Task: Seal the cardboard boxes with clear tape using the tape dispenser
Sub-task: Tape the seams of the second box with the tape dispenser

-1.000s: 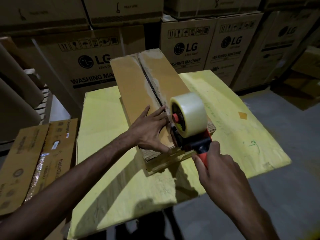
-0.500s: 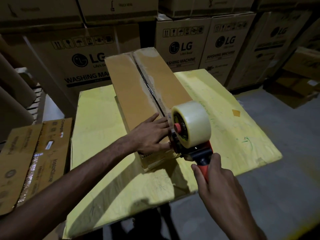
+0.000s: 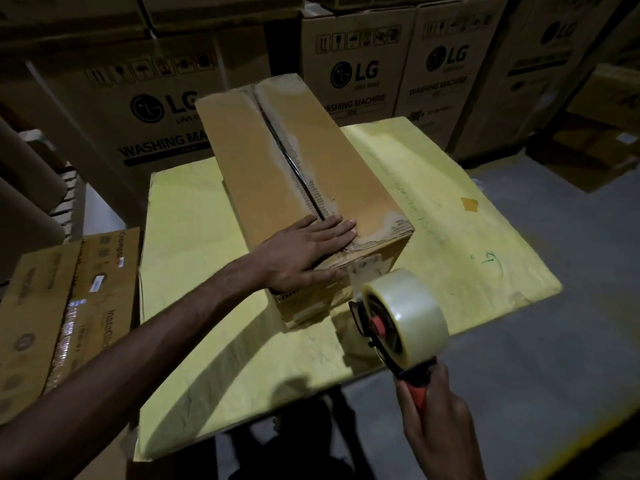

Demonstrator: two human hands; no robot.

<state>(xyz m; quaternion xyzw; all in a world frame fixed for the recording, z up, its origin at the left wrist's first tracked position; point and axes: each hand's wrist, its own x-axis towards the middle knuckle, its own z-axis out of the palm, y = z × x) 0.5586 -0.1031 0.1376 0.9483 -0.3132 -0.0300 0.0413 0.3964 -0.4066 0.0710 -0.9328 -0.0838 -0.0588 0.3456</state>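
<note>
- A long cardboard box [image 3: 304, 174] is laid on the yellow bench [image 3: 194, 237], with its far end pointed away from the person.
- The seam [image 3: 294, 161] between the two top flaps is seen as a dark line along the box; the paper beside it is torn and worn.
- The left hand [image 3: 304, 251] is laid flat on the near end of the box top. Its fingers are straight and are placed across the seam, and nothing is gripped by it.
- The dispenser [image 3: 377, 327] is held by the right hand [image 3: 433, 410], whose fingers are curled round the red handle [image 3: 415, 396].
- The dispenser is kept off the box, just beside its near right corner, above the near edge of the bench.
- A thick roll [image 3: 419, 313] of clear tape is carried on the dispenser.
- A short piece of tape [image 3: 363, 268] is stuck on the near end face of the box. It cannot be told if it is joined to the roll.
- Large printed cartons [image 3: 353, 74] are stacked behind the bench.
- Flat cartons [image 3: 69, 306] are seen at the left.
</note>
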